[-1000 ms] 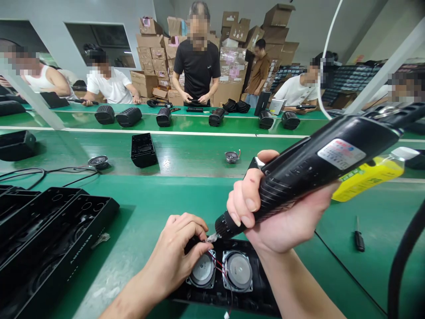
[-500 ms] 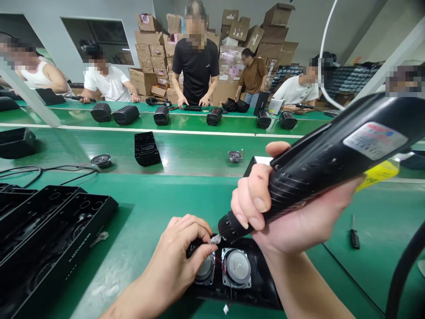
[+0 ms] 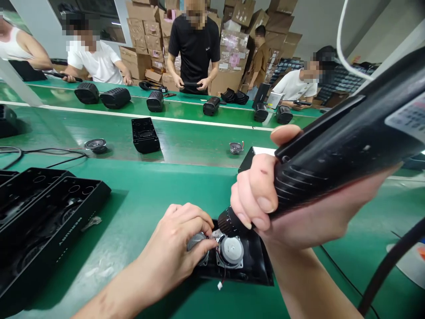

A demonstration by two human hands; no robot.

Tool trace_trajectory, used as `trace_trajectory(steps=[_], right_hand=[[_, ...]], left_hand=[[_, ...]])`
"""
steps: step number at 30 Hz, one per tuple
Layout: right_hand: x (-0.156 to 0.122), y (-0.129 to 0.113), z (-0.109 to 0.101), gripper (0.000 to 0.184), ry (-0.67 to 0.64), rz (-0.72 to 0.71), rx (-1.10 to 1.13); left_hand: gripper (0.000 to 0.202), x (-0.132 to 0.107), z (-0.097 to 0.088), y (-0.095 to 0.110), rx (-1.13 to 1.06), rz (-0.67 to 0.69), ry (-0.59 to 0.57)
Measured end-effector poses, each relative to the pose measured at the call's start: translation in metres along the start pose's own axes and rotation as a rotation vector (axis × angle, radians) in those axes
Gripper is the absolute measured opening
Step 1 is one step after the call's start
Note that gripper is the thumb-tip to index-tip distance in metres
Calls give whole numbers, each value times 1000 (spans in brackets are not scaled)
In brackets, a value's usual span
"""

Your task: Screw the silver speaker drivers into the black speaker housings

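My right hand point(image 3: 282, 208) is wrapped around a black electric screwdriver point(image 3: 335, 155), whose tip points down at a black speaker panel point(image 3: 252, 266) lying on the green table point(image 3: 159, 186). Two round silver speaker drivers sit in the panel; the right driver point(image 3: 231, 250) shows fully. My left hand point(image 3: 181, 241) has its fingers curled over the left driver point(image 3: 195, 241), pinching at a spot beside the screwdriver tip. Red and black wires run between the drivers.
Black speaker housings point(image 3: 40, 217) are stacked at my left. On the conveyor lie a black box shell point(image 3: 144, 135) and loose drivers point(image 3: 95, 145) point(image 3: 236, 147). Several people work at the far side, in front of stacked cardboard boxes point(image 3: 146, 40). A thick black cable point(image 3: 388, 266) hangs at right.
The view has dipped and moved closer. The screwdriver tip has come down nearer the panel, and my left hand has shifted further over the left driver.
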State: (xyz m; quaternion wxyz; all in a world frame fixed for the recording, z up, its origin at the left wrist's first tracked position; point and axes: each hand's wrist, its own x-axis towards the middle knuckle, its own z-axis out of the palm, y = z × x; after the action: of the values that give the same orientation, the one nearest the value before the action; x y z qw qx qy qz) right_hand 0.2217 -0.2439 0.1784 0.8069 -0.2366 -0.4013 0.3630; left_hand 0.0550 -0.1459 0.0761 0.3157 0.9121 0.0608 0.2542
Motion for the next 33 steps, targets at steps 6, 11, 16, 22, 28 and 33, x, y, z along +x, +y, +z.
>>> trace_trajectory(steps=[6,11,16,22,28,33], right_hand=[[-1,1,-3,52,7,3,-61],[-2,8,-10,53,2,5,-62],[-1,25,-19,54,22,27,-83],[-1,38,-26,71,30,61,-185],[0,43,-30,69,-5,115,-193],[0,39,-28,70,38,94,-198]], left_hand=[[26,0,-3,0,22,-24,-66],[48,-9,-13,-3,203,-40,-190],[63,-23,-22,-14,348,39,-293],[79,-28,-23,-22,296,33,-332],[72,-23,-25,-21,232,35,-304],[39,-14,-27,-28,265,5,-275]])
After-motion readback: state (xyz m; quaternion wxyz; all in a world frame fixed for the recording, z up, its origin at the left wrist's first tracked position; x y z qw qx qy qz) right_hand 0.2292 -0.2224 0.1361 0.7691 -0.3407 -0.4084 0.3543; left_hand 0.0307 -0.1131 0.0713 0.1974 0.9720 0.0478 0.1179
